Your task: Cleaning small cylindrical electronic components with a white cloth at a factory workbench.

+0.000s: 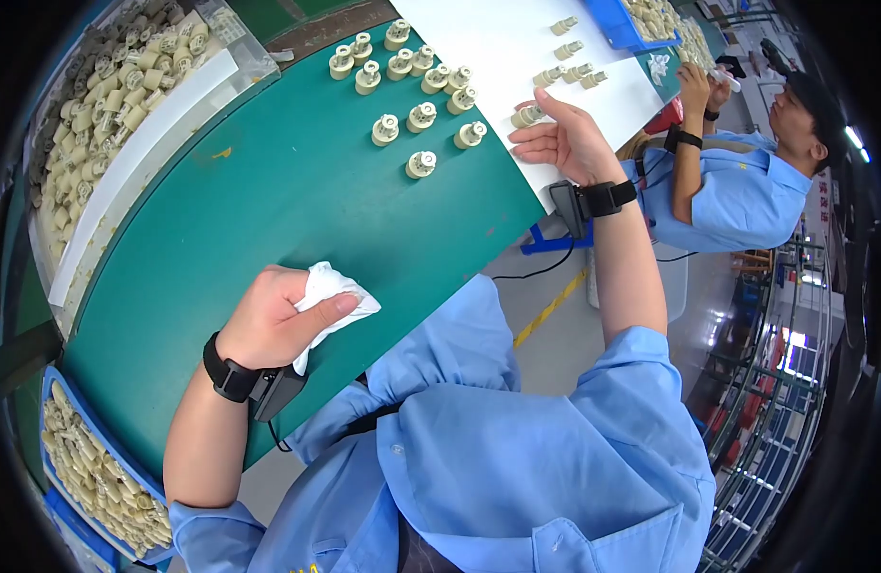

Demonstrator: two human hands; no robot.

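Note:
A crumpled white cloth or tissue is bunched in my left hand, which is closed around it with the thumb pressed on top. This hand is over the near left part of the green table. Farther off on the right, my right hand is beside a white sheet, its fingers stretched out and the thumb apart. A cream cylindrical part lies on the sheet between thumb and fingers; whether they touch it I cannot tell. Several similar parts with narrow metallic tops stand upright on the green table.
More cream parts lie on the white sheet. A clear-walled bin heaped with parts stands at far left. Blue trays hold parts at lower left and far right. A co-worker in blue sits at right.

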